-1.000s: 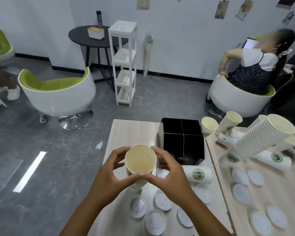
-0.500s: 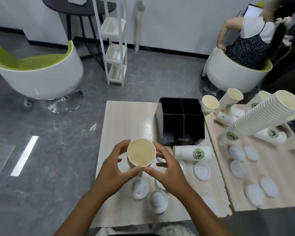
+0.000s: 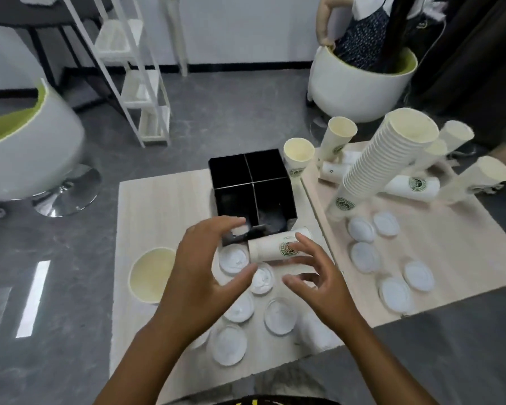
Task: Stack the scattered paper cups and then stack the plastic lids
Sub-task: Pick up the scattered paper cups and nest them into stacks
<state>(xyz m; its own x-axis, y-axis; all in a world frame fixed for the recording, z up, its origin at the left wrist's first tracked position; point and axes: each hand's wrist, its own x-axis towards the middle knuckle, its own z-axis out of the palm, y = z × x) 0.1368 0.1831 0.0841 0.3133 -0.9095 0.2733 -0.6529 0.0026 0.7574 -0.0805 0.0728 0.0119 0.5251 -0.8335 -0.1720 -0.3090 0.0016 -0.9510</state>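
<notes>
A white paper cup (image 3: 151,277) stands upright near the left edge of the near table (image 3: 158,206), apart from my hands. My left hand (image 3: 208,267) and my right hand (image 3: 313,276) hover open over the table with fingers spread, holding nothing. Just beyond my fingertips a logo cup (image 3: 270,248) lies on its side. Several white plastic lids (image 3: 279,315) lie scattered flat under and around my hands. On the right table (image 3: 465,255) a tall leaning stack of cups (image 3: 383,165) stands among loose cups (image 3: 338,135) and more lids (image 3: 362,257).
A black four-compartment box (image 3: 253,188) stands on the near table behind the lying cup. An upright cup (image 3: 298,154) sits at its right. A person sits in a white tub chair (image 3: 360,86) at the back right. A white shelf (image 3: 132,71) and another chair (image 3: 32,150) stand at the left.
Both hands held the upright cup between them; now it stands on the table at the left and both hands have let go and moved right. The view tilted down.
</notes>
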